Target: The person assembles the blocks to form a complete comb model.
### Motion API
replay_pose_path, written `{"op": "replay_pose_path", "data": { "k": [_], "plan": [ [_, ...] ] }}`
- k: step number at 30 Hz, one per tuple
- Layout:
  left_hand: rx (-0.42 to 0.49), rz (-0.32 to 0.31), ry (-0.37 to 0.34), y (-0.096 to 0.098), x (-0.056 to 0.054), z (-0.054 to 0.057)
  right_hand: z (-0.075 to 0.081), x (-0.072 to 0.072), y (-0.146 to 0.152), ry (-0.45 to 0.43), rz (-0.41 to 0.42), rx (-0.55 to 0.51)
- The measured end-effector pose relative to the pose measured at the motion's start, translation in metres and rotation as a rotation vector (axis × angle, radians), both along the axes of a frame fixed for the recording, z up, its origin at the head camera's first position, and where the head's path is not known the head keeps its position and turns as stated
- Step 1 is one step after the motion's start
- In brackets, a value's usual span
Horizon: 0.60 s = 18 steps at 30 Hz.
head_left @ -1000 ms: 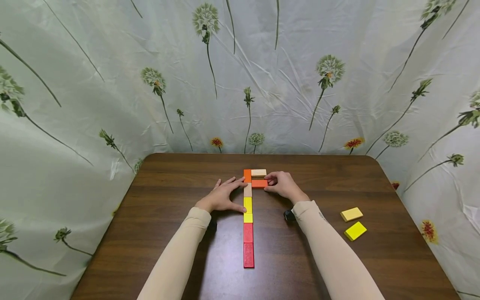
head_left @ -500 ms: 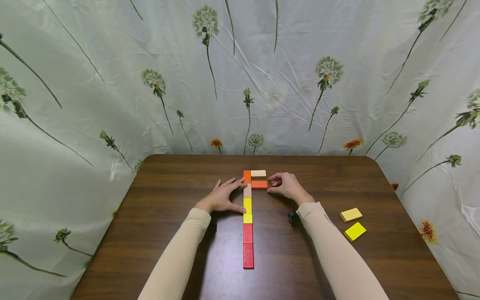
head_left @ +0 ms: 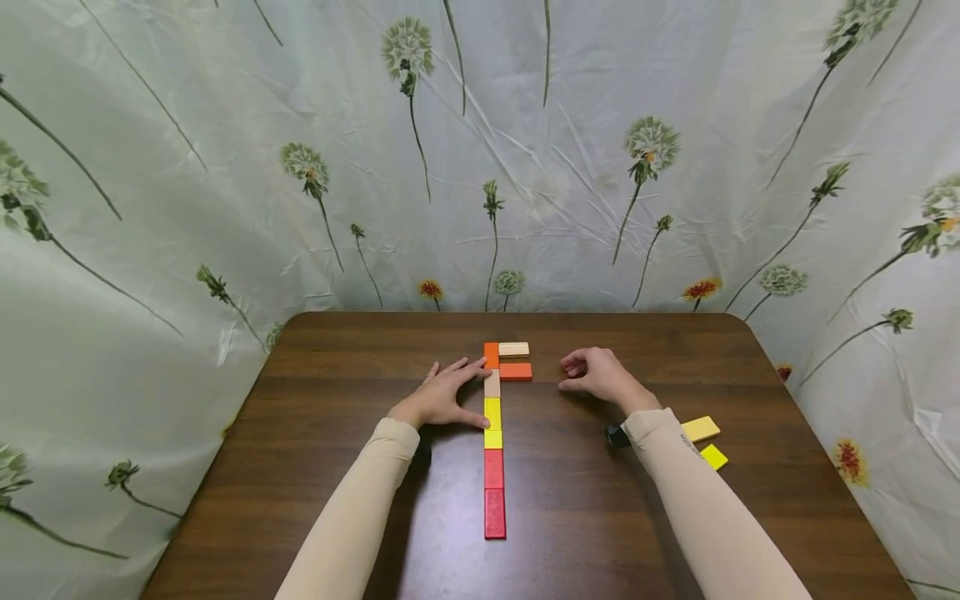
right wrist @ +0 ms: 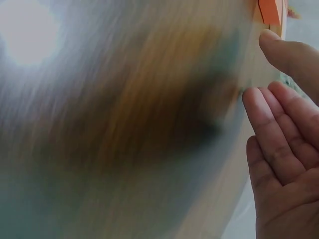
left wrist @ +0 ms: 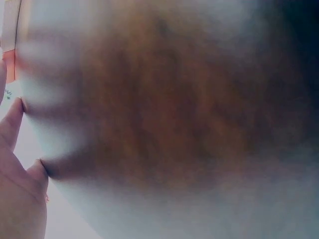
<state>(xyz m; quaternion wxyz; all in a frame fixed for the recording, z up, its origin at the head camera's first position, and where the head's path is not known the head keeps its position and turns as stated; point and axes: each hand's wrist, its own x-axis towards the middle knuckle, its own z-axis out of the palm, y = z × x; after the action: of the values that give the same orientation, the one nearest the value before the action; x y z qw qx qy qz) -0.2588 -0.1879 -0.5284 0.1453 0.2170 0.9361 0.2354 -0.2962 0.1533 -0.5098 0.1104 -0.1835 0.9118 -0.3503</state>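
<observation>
A column of flat blocks runs up the table: red blocks (head_left: 495, 513) nearest me, then yellow blocks (head_left: 492, 412), a plain wood block (head_left: 492, 384) and an orange block (head_left: 491, 353) at the far end. To the right of its top, a striped light wood block (head_left: 513, 350) and a second orange block (head_left: 515, 372) lie crosswise with a gap between them. My left hand (head_left: 441, 398) is spread along the column's left side, thumb on the yellow part, index finger near the top. My right hand (head_left: 602, 376) holds nothing, loosely bent, right of the crosswise orange block.
Off to the right lie a pale yellow block (head_left: 702, 428) and a bright yellow block (head_left: 715, 457), both partly covered by my right sleeve (head_left: 697, 483). Behind the brown table (head_left: 360, 350) hangs a dandelion-patterned cloth (head_left: 570, 208).
My right hand has let go of the crosswise orange block and moved away to the right, its sleeve now overlapping the loose yellow blocks. The left hand has stayed in place.
</observation>
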Motion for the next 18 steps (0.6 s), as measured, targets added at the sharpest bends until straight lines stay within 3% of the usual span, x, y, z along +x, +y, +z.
{"op": "replay_pose_path", "data": {
  "k": [18],
  "plan": [
    [0.011,-0.001,-0.001,0.000,0.001,0.002,0.029,0.019,0.089,0.026,-0.007,0.082]
  ]
}}
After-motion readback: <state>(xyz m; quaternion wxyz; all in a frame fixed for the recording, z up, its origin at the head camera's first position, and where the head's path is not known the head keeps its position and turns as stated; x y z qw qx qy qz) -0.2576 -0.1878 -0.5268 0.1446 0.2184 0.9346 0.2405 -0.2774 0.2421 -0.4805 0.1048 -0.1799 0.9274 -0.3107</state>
